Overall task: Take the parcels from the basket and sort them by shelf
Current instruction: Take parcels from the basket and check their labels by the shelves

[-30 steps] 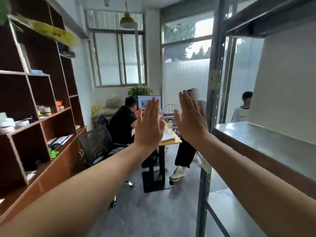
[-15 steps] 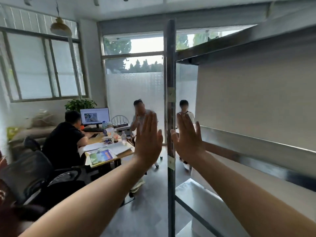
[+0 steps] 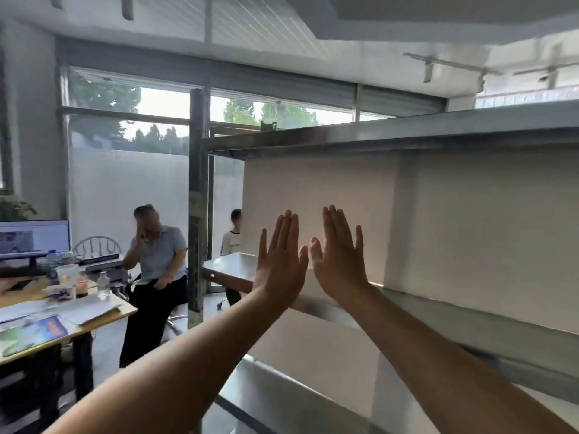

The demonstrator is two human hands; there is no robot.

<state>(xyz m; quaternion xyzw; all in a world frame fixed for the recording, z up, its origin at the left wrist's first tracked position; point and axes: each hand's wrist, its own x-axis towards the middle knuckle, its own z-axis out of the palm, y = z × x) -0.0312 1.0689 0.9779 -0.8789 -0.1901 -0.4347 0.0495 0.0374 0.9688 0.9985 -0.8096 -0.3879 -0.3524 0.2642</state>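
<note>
Setting: office room, daylight through a tall window [image 3: 125, 189], a steel shelf rack [image 3: 470, 321] filling the right side.
Left hand [image 3: 280, 264]: raised with the palm turned away and the fingers straight and together; the grip is fully open and holds nothing.
Right hand [image 3: 340, 264]: mirrors it just beside, thumbs close together; the grip is fully open and holds nothing.
Position: both hands hang before the rack's pale back panel, above the front edge of the middle shelf; no contact can be made out.
Post [image 3: 196, 214]: the rack's upright stands left of both hands.
Table [image 3: 103, 311]: at left, carrying papers, bottles and a monitor [image 3: 34, 236]; a seated person [image 3: 156, 261] is near its far right corner.
Parcels, basket: not in view.
Change: a second ago the view faced a wooden bookcase. Half a second ago the post stood between the hands. The view has since swung right onto the rack, with the hands in the same flat pose.
Reading: the person now faces the shelves empty-handed, so sorting has probably not begun and the basket must be reached first.
</note>
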